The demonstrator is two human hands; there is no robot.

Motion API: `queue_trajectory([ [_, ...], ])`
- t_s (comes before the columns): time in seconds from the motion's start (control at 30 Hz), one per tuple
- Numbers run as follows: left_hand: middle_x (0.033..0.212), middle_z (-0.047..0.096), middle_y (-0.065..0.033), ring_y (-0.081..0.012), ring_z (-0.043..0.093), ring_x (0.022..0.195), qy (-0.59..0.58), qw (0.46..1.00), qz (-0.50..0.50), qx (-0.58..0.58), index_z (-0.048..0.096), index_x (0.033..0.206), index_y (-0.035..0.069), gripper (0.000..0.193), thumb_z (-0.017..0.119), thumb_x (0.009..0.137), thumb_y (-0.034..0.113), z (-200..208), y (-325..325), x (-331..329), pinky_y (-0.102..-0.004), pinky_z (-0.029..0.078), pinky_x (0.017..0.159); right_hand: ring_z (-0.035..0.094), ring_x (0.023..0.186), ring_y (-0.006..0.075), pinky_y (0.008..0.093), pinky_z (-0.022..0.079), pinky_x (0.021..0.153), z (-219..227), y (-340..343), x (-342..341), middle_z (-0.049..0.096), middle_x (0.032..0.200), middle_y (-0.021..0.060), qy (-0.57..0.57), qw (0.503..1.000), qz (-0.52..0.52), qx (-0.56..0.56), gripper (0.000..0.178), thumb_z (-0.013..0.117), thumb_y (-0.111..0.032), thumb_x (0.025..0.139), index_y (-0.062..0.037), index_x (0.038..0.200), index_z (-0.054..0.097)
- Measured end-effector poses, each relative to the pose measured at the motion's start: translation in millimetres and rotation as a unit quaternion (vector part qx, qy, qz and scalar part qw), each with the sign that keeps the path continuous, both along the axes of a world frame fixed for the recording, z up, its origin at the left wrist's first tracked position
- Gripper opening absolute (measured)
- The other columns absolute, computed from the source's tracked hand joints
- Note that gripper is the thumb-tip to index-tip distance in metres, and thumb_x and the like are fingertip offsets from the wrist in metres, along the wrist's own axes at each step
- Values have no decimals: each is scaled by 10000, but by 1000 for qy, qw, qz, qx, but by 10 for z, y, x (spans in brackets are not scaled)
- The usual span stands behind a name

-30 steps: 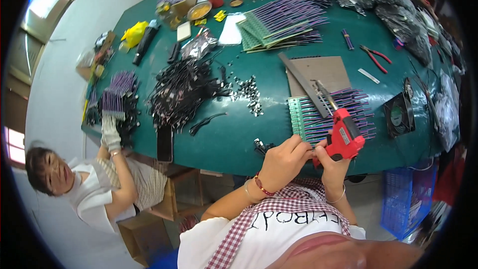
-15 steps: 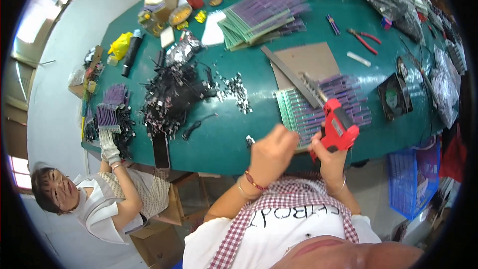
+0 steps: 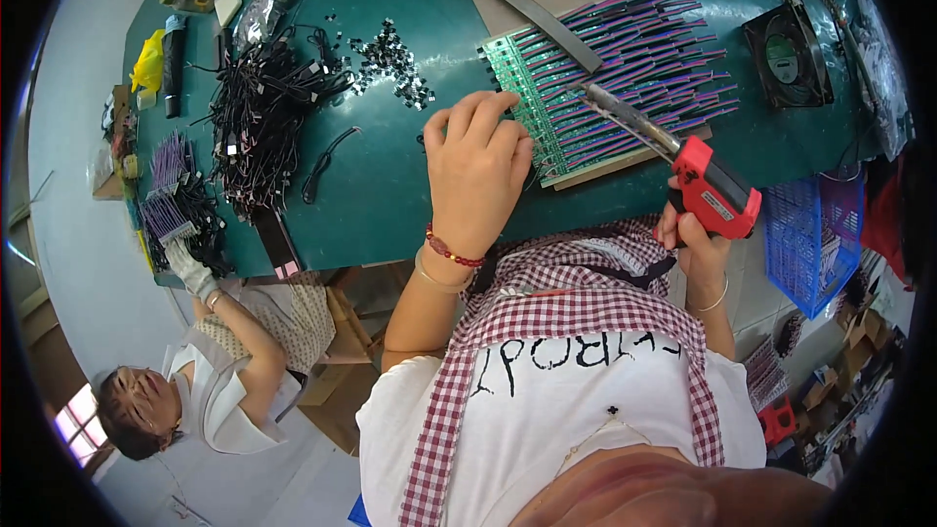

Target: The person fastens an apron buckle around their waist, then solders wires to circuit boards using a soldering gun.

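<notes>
My right hand (image 3: pixel 693 234) grips a red and black soldering gun (image 3: pixel 720 193) by its handle. Its long metal barrel points up and left over a green circuit board panel (image 3: pixel 532 98) with rows of purple-and-black wires (image 3: pixel 654 49). A flat metal strip (image 3: pixel 532 12) lies across the wires. Beside the panel's left edge is my left hand (image 3: pixel 475 161), back upward, fingers bent and apart. Its fingertips are close to the board, and no held object shows; the palm is hidden. Under the panel, a brown board (image 3: pixel 625 162) shows along the near edge.
Small black-and-silver parts (image 3: pixel 390 63) lie scattered left of the panel, near a heap of black cables (image 3: pixel 259 127). A black fan (image 3: pixel 789 57) stands at the right, above a blue basket (image 3: pixel 805 244). A co-worker's gloved hand (image 3: pixel 190 268) holds another wired board at left.
The view has tipped down, so the table sits higher in the picture. My left hand has opened from a closed shape. The soldering gun has shifted right relative to the panel.
</notes>
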State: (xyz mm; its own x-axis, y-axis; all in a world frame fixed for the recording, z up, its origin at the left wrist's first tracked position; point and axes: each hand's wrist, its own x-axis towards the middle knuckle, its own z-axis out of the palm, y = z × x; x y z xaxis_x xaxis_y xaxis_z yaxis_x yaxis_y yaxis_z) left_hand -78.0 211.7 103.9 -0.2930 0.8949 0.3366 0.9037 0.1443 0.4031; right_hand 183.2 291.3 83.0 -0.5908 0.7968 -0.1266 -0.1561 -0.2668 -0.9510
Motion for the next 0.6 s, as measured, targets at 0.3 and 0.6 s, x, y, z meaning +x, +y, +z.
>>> queue_trajectory([
  [0.3, 1091, 640, 37, -191, 544, 1134, 59, 997, -7, -44, 615, 746, 108, 64, 678, 755, 111, -11, -16, 22, -483, 270, 1030, 483, 503, 120, 242, 404, 477, -205, -139, 306, 558, 706, 90, -28, 995, 60, -70, 507, 668, -262, 870, 59, 1213, 478],
  [0.6, 1099, 636, 34, -200, 537, 1149, 59, 997, -20, -55, 612, 753, 107, 62, 673, 761, 113, -35, -14, 14, -492, 273, 1031, 495, 542, 100, 224, 404, 504, -260, -196, 338, 560, 706, 70, -41, 995, 44, -86, 400, 640, -119, 859, 58, 1198, 521],
])
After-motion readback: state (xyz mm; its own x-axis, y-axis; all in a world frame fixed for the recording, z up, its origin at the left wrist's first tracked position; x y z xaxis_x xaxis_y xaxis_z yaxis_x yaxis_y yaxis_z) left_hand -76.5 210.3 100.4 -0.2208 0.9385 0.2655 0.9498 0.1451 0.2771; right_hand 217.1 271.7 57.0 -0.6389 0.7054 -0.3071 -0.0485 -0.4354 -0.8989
